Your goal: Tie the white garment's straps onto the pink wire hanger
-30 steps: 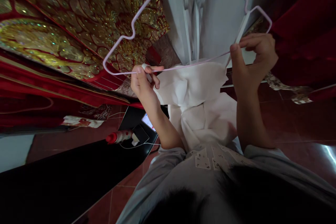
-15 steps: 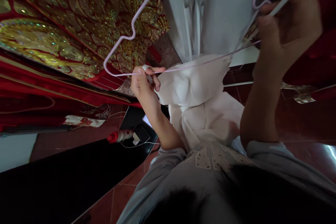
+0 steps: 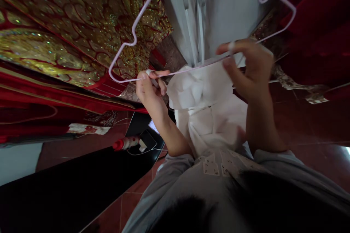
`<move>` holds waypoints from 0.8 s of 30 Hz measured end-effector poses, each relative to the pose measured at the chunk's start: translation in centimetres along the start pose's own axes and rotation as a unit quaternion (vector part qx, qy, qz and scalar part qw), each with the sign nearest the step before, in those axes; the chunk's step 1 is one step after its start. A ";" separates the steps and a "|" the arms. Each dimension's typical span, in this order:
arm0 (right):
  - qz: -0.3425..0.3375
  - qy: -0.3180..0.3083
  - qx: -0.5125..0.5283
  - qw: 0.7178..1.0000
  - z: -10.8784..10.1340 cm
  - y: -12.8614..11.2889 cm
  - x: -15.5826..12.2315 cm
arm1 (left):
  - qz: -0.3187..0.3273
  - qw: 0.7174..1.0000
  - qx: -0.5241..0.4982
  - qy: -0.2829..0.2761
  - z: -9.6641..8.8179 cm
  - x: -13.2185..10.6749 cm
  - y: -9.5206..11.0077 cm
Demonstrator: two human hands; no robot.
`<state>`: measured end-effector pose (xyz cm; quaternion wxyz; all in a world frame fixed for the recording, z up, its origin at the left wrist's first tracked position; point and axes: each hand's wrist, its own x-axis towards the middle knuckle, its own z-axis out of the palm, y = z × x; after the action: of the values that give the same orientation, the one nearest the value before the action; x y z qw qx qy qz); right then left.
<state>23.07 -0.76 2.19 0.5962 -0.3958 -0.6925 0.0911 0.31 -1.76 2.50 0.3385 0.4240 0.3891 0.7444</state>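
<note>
I hold a pale pink wire hanger up in front of me. A white cloth hangs folded over its bottom bar and drops toward my chest. My left hand is closed round the bar near its left end, pinching the cloth's edge there. My right hand has come to the middle-right of the bar, thumb and fingers curled round the bar and the top of the cloth.
A red garment thick with gold embroidery hangs at the left. Dark red velvet fills the right. A white door frame stands straight ahead. Below the left hand, a black table carries a phone and a red-tipped tool.
My right hand rose to the hanger's right corner, then came back down and left onto the bar. The hanger tilted, its right end higher. The left hand stayed put.
</note>
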 end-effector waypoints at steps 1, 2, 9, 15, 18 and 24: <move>0.021 -0.057 -0.037 0.997 0.3 -0.4 -0.1 | 0.000 1.000 -0.001 -0.002 0.0 -0.1 0.0; 0.045 -0.096 -0.073 0.992 0.5 -0.5 -0.1 | 0.000 1.000 -0.004 -0.002 0.0 -0.1 0.1; 0.098 -0.123 -0.121 0.980 0.4 0.1 -0.4 | -0.003 1.000 0.003 0.000 -1.4 -0.2 0.0; 0.087 -0.118 -0.118 0.982 0.2 0.2 -0.6 | 0.071 0.982 -0.041 0.171 -4.3 1.1 -0.5; 0.096 -0.117 -0.138 0.979 0.2 0.4 -0.6 | 0.140 0.969 -0.038 0.198 -5.3 1.6 -0.9; 0.058 -0.092 -0.141 0.984 0.4 0.9 -0.6 | 0.214 0.967 0.056 0.127 -6.1 2.8 -1.6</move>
<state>23.09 -0.41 1.06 0.4618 -0.5053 -0.7263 0.0630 -6.04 -0.48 0.04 0.0949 0.4176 0.3701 0.8244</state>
